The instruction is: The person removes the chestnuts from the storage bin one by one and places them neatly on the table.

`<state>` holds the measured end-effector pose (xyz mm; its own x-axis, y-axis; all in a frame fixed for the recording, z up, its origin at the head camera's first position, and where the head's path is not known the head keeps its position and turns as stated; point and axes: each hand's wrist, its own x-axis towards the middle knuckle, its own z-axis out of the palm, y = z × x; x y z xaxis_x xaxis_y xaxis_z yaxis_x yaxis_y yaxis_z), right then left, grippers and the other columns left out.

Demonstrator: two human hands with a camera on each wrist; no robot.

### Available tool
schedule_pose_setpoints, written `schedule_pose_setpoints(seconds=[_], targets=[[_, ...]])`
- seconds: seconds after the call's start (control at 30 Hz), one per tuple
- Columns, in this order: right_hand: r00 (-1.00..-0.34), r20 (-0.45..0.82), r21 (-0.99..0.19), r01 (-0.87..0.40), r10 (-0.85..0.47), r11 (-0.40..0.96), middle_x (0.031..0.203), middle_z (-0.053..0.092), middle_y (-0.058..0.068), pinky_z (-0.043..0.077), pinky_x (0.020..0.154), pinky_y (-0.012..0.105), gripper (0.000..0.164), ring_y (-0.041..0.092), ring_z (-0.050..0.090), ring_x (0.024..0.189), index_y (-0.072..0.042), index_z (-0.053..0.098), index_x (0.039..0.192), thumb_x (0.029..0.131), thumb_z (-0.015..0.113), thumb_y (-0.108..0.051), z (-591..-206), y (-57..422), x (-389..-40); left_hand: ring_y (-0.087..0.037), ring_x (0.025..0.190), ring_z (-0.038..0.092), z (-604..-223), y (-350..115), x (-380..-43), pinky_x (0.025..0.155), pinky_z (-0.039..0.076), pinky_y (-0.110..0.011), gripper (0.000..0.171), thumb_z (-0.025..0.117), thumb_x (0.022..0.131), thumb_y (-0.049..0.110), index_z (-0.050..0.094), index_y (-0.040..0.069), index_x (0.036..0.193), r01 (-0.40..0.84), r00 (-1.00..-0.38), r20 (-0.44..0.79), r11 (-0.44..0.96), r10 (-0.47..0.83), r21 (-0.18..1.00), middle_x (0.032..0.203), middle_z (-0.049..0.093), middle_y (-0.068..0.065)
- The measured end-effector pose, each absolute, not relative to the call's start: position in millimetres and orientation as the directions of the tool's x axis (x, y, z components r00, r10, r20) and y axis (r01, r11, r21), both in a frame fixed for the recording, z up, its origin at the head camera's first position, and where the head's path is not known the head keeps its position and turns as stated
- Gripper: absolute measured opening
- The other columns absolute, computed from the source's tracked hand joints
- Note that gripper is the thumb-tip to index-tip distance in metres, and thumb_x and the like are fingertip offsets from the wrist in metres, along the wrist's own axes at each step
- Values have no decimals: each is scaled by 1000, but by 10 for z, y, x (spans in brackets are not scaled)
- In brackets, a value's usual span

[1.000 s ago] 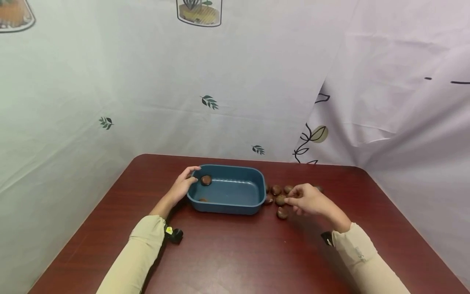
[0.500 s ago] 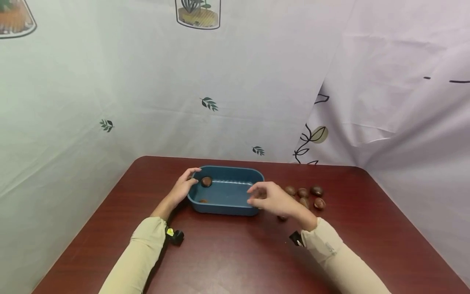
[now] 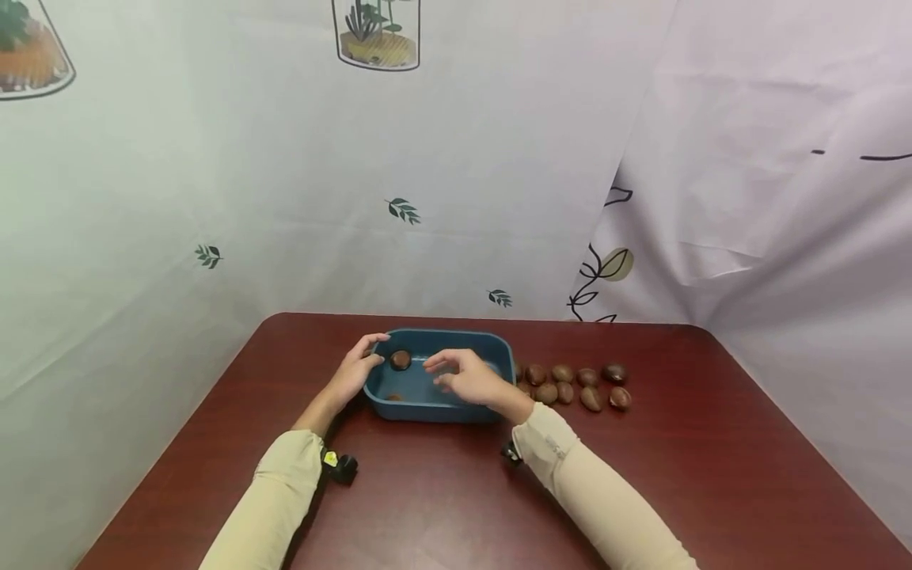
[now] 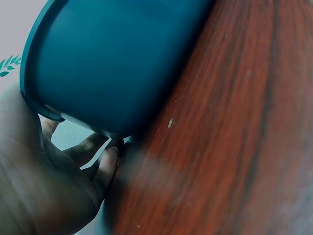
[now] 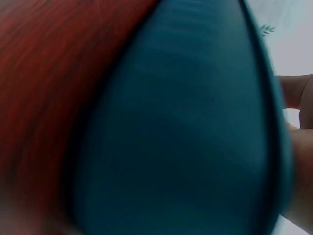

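In the head view my left hand grips the left end of a blue plastic bin, thumb over the rim. The left wrist view shows its fingers against the bin's outer end wall. My right hand hovers over the bin's right half, fingers loosely bent and pointing left, with nothing seen between them. One chestnut lies in the bin's back left; another peeks above the front wall. The right wrist view is filled mostly by the bin's blurred outer wall.
Right of the bin, several more chestnuts lie in two rough rows on the reddish-brown table. A white printed cloth hangs behind the table and along its sides.
My right hand has moved left from the chestnuts to over the bin, uncovering the rows. A chestnut once in front of the rows no longer shows there. My left hand stays put.
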<state>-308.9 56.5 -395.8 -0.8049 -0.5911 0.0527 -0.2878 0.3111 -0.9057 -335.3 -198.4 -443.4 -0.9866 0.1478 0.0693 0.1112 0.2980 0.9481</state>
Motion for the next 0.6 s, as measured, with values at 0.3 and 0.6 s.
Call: schedule_pose_setpoints(seconds=[0.3,0.6], targets=[[-779,-217,-917,-45,-588,397,124,64,15,54,81,37,44,27,65,111,-8,54,141,98,57,-12,-4047,279,-3204,-45,137,34,-4165,-1845,-3139,103,35,-59,42,41,101,3,41,1,142,105,-985,58,301,162,948,153,31,-25],[-677,-196,-892,-178,-709,416,122,67,7,49,88,28,38,16,63,111,-7,58,136,98,56,-7,-4151,50,-3263,-44,143,26,-4425,-1957,-3334,107,28,-63,42,39,103,8,41,9,145,135,-985,89,353,146,926,159,23,-21]])
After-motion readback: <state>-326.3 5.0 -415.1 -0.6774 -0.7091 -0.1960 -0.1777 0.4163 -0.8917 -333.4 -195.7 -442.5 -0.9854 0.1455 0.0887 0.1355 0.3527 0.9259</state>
